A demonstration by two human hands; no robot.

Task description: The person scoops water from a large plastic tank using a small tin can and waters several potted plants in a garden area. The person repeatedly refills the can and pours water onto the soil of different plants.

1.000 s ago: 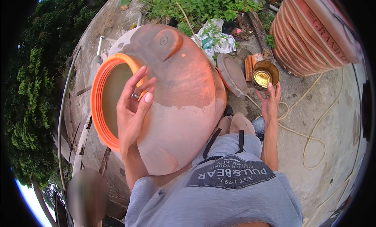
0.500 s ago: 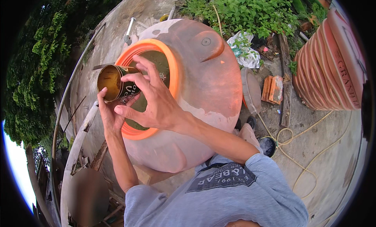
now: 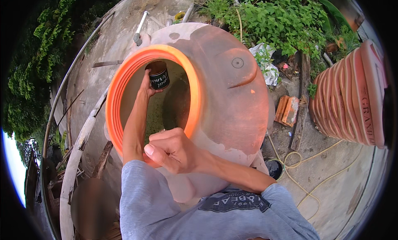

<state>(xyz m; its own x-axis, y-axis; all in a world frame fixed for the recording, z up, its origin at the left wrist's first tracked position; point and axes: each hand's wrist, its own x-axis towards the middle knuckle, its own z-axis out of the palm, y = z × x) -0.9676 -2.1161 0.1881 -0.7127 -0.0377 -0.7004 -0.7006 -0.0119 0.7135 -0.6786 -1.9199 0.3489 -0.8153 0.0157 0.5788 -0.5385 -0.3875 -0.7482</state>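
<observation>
Dark cylindrical can (image 3: 159, 80) inside the mouth of a large tank (image 3: 236, 120), within its orange rim (image 3: 193, 95). The can is probably light and stiff, slippery if wet; its side wall appears the best hold. The left hand (image 3: 147, 87) reaches down with the arm extended, fingers around the can. The right hand (image 3: 176, 151), fingers curled in, hovers above the near rim; its contents cannot be told.
</observation>
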